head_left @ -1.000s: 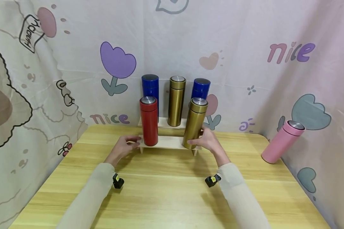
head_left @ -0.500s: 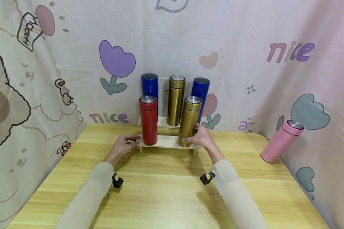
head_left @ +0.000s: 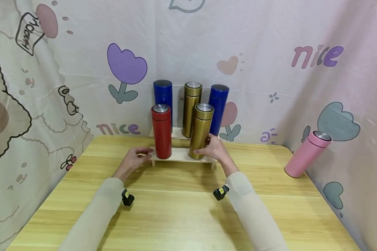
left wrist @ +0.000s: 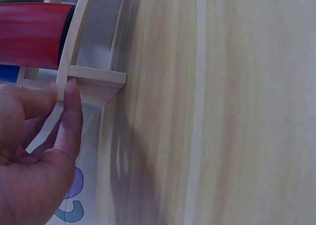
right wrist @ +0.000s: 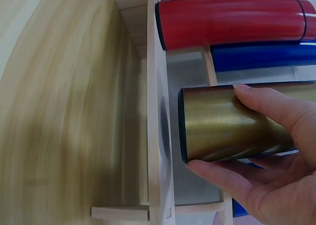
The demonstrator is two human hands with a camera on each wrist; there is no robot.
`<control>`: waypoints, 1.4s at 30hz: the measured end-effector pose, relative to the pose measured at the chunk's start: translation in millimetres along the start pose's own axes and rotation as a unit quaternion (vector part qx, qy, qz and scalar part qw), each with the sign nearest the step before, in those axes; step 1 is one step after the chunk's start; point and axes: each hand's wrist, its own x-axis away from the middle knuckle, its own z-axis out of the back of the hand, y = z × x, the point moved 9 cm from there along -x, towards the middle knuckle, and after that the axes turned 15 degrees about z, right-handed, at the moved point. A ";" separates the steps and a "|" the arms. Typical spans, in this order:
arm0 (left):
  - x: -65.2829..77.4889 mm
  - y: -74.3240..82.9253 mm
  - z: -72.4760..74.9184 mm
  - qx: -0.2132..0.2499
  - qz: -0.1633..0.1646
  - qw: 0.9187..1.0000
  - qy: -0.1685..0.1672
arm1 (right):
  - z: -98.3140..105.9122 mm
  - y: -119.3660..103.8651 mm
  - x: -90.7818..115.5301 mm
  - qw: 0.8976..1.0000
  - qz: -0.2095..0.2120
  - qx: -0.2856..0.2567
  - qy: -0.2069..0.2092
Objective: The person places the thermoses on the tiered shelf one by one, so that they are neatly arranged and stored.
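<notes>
My right hand [head_left: 216, 149] grips a gold thermos bottle [head_left: 201, 129] around its lower part, thumb on one side and fingers on the other. The bottle is upright, its base close over the front step of a two-step wooden rack [head_left: 180, 155]. My left hand [head_left: 134, 161] pinches the left end of that front step between thumb and fingers; the left wrist view shows the fingertips at the board's corner. A red thermos bottle [head_left: 162, 134] stands on the same step near my left hand. In the right wrist view, the gold bottle's dark base rim [right wrist: 183, 126] faces the board.
On the rear step stand a blue bottle [head_left: 163, 92] at left, another gold bottle [head_left: 191, 108] in the middle and a second blue bottle [head_left: 218, 104] at right. A pink bottle [head_left: 308, 153] stands at the table's right edge. A patterned curtain [head_left: 251, 76] hangs behind.
My right hand has moved the gold bottle leftward along the front step, toward the red bottle, uncovering more of the right blue bottle. My left hand stays at the rack's end.
</notes>
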 end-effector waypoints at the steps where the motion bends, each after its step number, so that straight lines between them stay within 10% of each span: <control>1: 0.0 -0.2 0.0 0.000 -0.001 1.000 0.000 | -1.3 -0.4 -1.0 1.000 0.000 -0.003 0.000; 42: -1.8 -1.4 0.1 0.003 0.003 1.000 -0.007 | -26.4 -8.3 -13.0 1.000 0.012 0.018 -0.001</control>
